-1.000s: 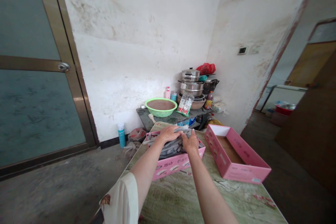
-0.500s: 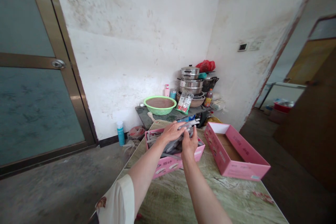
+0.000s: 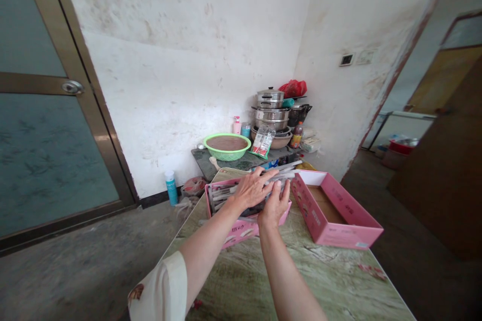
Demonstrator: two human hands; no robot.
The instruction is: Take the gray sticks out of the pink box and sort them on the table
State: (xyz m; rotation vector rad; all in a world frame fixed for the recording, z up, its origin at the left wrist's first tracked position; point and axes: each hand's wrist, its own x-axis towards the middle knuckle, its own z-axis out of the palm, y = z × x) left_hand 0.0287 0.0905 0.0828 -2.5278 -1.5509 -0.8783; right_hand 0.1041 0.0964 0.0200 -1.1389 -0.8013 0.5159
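"What do you have in your grip?"

"You have a loose bundle of thin gray sticks [image 3: 286,175], slanting up above the right end of the pink box [image 3: 241,234], tips pointing away from you."

"And your box?"

"It's open-topped, printed on the side facing you, with other gray sticks [image 3: 223,192] lying loosely in its left part."
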